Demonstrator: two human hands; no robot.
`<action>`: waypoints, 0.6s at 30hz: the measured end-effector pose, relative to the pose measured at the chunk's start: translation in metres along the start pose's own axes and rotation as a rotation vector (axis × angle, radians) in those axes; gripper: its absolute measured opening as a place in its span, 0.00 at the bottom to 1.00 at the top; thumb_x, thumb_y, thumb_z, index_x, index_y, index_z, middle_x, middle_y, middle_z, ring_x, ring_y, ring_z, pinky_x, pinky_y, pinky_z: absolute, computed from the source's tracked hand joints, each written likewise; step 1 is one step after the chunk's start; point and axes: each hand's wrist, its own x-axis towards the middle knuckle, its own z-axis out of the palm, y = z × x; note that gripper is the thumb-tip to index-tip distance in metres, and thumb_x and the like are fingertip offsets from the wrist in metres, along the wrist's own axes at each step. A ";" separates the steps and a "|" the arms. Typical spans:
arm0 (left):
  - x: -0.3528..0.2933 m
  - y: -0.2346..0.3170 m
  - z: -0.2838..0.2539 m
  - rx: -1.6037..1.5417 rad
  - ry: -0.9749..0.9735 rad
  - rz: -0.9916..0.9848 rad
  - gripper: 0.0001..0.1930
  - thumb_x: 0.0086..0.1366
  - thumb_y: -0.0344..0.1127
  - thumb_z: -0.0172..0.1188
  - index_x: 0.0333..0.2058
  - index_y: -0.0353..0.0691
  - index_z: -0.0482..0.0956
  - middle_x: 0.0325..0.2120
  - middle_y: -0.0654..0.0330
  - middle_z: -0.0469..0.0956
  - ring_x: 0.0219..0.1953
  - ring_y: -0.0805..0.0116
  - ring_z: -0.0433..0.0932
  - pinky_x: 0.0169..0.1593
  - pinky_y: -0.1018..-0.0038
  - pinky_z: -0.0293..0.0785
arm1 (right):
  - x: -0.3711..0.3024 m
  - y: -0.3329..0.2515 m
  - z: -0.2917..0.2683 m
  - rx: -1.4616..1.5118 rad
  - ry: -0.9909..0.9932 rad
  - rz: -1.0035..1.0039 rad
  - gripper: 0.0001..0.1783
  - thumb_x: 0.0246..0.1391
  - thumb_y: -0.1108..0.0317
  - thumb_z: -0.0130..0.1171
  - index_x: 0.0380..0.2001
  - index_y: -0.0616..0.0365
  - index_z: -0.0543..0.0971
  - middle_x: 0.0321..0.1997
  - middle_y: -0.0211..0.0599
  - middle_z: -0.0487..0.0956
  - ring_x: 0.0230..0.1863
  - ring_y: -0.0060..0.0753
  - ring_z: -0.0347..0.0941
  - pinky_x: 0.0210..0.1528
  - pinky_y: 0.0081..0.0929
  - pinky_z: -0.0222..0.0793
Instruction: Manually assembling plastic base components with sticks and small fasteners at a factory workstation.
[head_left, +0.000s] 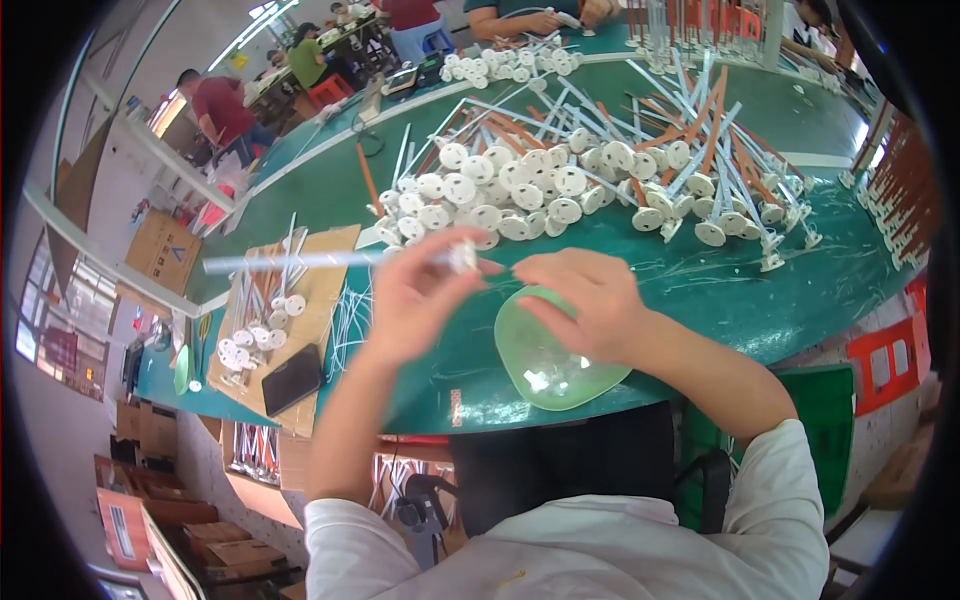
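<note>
My left hand (415, 300) is closed on a thin pale stick (300, 261) with a white round base, held level above the table. The stick points left and its white base sits at my fingertips. My right hand (590, 295) hovers over the far rim of a light green bowl (560, 385), close to the base. Its fingers are bent and pressed together; whatever they hold is hidden. Small clear, shiny pieces lie in the bowl. Beyond both hands is a large heap of sticks with white round bases (520, 190), some pale, some brown.
On the left, a cardboard sheet (335, 245) bears more based sticks and a dark phone (293, 381). Thin white strands (348, 325) lie beside it. Upright brown sticks (900, 200) stand at right, near a red stool (890, 360). Another person's hands (570, 15) work across the table.
</note>
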 end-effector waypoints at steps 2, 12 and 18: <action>-0.002 0.010 -0.065 0.195 0.190 -0.045 0.17 0.62 0.24 0.59 0.51 0.36 0.77 0.47 0.57 0.80 0.42 0.67 0.83 0.40 0.76 0.78 | -0.002 0.001 -0.006 -0.015 -0.031 0.009 0.11 0.43 0.80 0.67 0.32 0.62 0.79 0.37 0.42 0.83 0.32 0.42 0.80 0.33 0.30 0.77; -0.108 0.036 -0.374 1.000 0.409 -0.709 0.21 0.62 0.37 0.62 0.55 0.48 0.74 0.25 0.66 0.72 0.19 0.77 0.67 0.21 0.77 0.64 | -0.001 -0.003 -0.001 -0.054 -0.201 0.011 0.10 0.40 0.81 0.67 0.29 0.62 0.79 0.36 0.43 0.82 0.34 0.43 0.78 0.35 0.32 0.75; -0.179 0.008 -0.455 1.682 0.119 -0.320 0.33 0.54 0.44 0.67 0.59 0.46 0.72 0.34 0.51 0.83 0.28 0.61 0.82 0.32 0.67 0.79 | 0.006 -0.004 0.004 -0.026 -0.228 0.001 0.10 0.40 0.80 0.67 0.28 0.62 0.79 0.35 0.42 0.82 0.32 0.42 0.78 0.32 0.31 0.74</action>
